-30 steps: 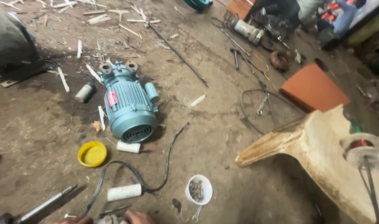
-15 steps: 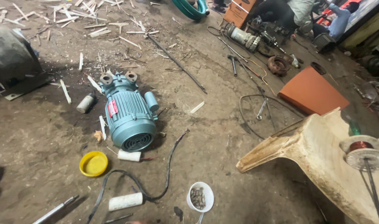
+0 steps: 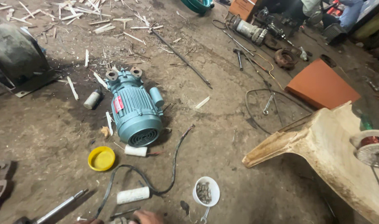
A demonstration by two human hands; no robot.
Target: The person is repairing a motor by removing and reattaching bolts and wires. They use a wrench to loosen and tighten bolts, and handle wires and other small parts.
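Reaching low at the bottom edge, a hand (image 3: 146,216) barely shows above small metal tools (image 3: 124,214).
Only its knuckles are visible, so whether it grips anything cannot be told, and which hand it is stays unclear; a second hand is barely hinted beside it. Working well here means keeping the small white cup of bolts (image 3: 206,191) and white capacitor (image 3: 132,195) close, not kicking the black cable (image 3: 173,166), yellow lid (image 3: 101,158), or teal electric motor (image 3: 134,108) beyond.
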